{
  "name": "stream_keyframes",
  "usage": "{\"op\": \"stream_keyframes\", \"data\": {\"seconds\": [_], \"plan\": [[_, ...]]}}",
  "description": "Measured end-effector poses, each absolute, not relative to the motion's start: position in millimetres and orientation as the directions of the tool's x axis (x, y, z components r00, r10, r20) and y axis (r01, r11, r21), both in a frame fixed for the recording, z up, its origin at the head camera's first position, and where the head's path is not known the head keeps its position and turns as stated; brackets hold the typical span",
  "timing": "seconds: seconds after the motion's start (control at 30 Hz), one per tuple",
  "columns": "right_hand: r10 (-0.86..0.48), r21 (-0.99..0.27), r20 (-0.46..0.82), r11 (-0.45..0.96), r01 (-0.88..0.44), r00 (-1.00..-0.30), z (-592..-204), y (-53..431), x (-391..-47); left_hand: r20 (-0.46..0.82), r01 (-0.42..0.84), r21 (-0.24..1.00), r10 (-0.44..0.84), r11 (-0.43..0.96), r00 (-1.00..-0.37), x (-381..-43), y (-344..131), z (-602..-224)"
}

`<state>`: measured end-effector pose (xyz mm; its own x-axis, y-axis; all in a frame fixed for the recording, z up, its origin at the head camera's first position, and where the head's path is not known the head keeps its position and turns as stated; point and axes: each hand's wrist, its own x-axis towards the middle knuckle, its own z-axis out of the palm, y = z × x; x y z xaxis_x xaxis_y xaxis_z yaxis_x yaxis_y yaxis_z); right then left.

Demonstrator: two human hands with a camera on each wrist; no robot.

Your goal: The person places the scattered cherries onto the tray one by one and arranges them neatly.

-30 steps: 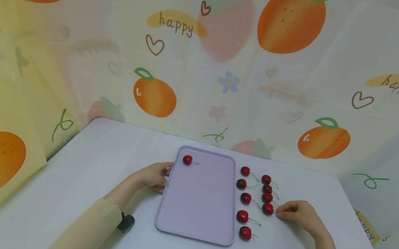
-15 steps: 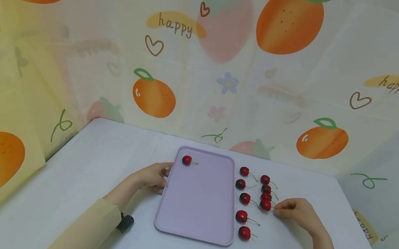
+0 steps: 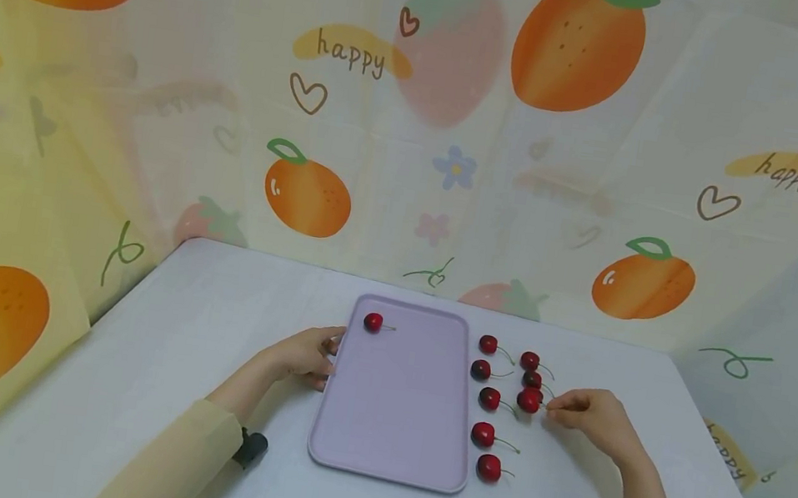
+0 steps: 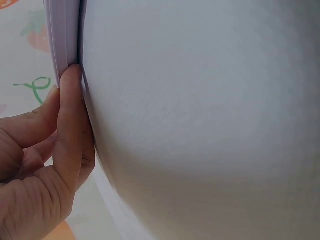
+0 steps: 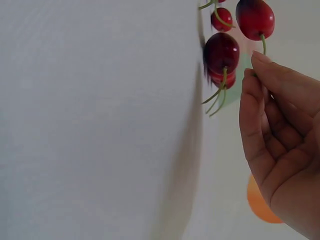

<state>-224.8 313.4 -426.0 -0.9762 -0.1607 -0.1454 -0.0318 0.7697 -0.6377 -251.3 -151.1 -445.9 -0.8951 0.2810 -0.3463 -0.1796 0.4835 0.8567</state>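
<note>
My left hand (image 3: 301, 356) holds the left edge of a lilac tray (image 3: 394, 404), its thumb and fingers pinching the rim (image 4: 64, 37) in the left wrist view. One cherry (image 3: 373, 323) lies on the tray near its far left corner. Right of the tray, my right hand (image 3: 597, 424) pinches a red cherry (image 3: 529, 400) by its green stem. In the right wrist view, that held cherry (image 5: 255, 19) hangs above the tabletop, apart from a darker cherry (image 5: 222, 52) on the table. The held cherry partly covers another one in the head view.
A column of several cherries (image 3: 484, 434) lies just along the tray's right side, stems pointing right. Beside it stands a shorter column, with a cherry (image 3: 530, 360) at its far end. A white tabletop (image 3: 207, 325) meets a fruit-printed cloth (image 3: 391, 197) at the back.
My right hand has lifted the cherry by its stem, moving slightly away from me and left, so it now overlaps the one behind. The left hand and tray stay put.
</note>
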Motion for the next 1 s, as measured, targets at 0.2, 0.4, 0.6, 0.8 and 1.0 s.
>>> {"op": "stream_keyframes", "data": {"seconds": [0.2, 0.4, 0.6, 0.8, 1.0], "plan": [[-0.156, -0.623, -0.121, 0.781, -0.047, -0.980, -419, 307, -228, -0.340, -0.177, 0.867, 0.292, 0.466, -0.894, -251, -152, -447], [-0.161, -0.613, -0.093, 0.787, -0.071, -0.982, -410, 301, -234, -0.346, -0.183, 0.864, 0.287, 0.469, -0.893, -250, -151, -446], [-0.172, -0.619, -0.068, 0.780, -0.094, -0.983, -402, 292, -241, -0.351, -0.189, 0.861, 0.282, 0.473, -0.893, -250, -151, -446], [-0.190, -0.626, -0.047, 0.771, -0.119, -0.981, -397, 279, -250, -0.353, -0.188, 0.857, 0.283, 0.479, -0.892, -250, -151, -444], [-0.199, -0.639, -0.040, 0.758, -0.128, -0.979, -395, 267, -257, -0.344, -0.179, 0.865, 0.294, 0.469, -0.892, -251, -152, -446]]}}
